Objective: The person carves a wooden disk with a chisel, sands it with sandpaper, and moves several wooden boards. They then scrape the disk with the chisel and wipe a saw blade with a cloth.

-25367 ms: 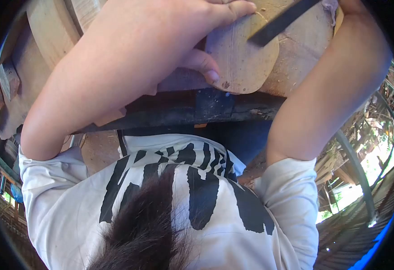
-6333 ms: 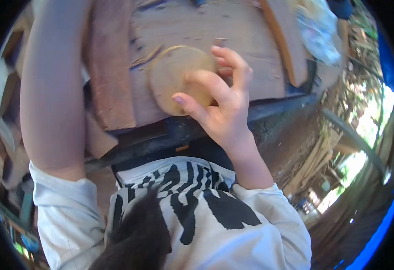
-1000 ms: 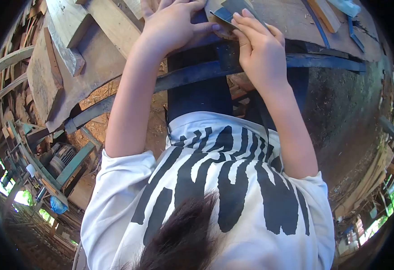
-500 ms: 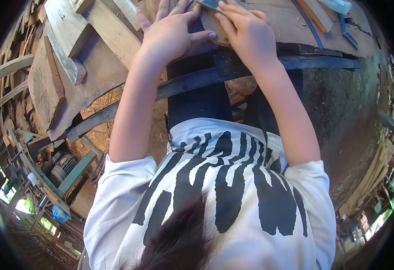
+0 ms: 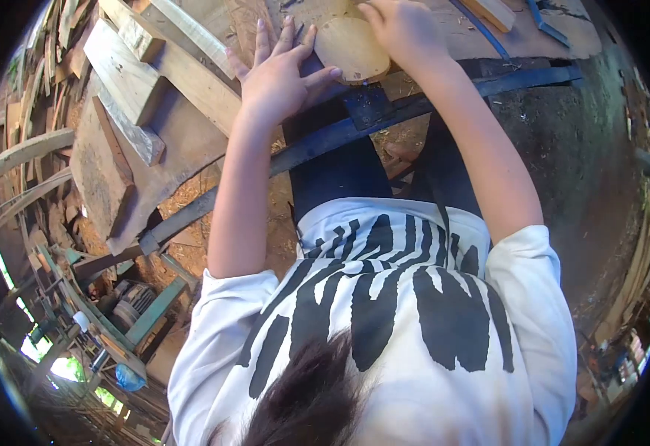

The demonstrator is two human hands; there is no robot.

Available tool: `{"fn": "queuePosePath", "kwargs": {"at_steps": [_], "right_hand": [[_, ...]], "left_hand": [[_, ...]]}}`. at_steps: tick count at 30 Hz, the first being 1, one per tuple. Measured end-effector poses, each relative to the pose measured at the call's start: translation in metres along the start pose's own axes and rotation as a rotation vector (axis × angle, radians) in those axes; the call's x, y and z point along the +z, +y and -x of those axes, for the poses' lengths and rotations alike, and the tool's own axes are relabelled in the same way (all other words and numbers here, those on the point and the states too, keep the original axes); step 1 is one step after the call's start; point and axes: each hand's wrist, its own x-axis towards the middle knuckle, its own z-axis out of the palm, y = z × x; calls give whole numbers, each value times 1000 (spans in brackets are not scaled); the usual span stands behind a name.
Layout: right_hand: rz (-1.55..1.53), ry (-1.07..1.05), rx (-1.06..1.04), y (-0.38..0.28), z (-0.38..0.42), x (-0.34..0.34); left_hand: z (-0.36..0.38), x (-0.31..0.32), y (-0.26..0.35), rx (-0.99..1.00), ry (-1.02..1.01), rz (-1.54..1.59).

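A pale wooden piece with a rounded end (image 5: pixel 353 50) lies at the near edge of the work table, its far part cut off by the top of the view. My left hand (image 5: pixel 284 74) is flat on the table to its left, fingers spread, with the thumb pointing to the wood's edge. My right hand (image 5: pixel 408 33) is at the wood's right upper side, its fingers curled together. What these fingers hold is hidden or out of view.
Several planks and offcuts (image 5: pixel 128 70) lie on the table (image 5: pixel 183 137) to the left. A blue metal bar (image 5: pixel 481 30), a wood block (image 5: pixel 492 13) and a blue angled piece (image 5: pixel 546 26) are at the right. A machine with a motor (image 5: pixel 133 305) stands lower left.
The view has shifted, so more of the rounded wooden piece shows. The dark flat object under my right fingers is out of sight. My right hand has moved up; my left stays spread.
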Motion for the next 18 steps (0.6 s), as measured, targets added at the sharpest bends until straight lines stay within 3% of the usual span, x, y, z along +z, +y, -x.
{"fn": "queuePosePath", "kwargs": {"at_steps": [4,6,8,10,12,15,18], "right_hand": [[54,171,47,33,23,-33],[446,121,154,46,34,-48],[444,62,183,80,48,-35],[309,290,15,91,59,-22],[211,255,-5,96,60,-21],[72,388,74,99,62,-21],[23,481,172,100,66,-26]], "left_hand": [[1,6,-1,-5,70,6],[3,4,9,-50,133,22],[0,3,14,-82,124,9],[-1,5,16,-120,119,-1],[-1,5,16,15,245,-4],[1,4,23,200,273,35],[-2,4,25,181,247,24]]}}
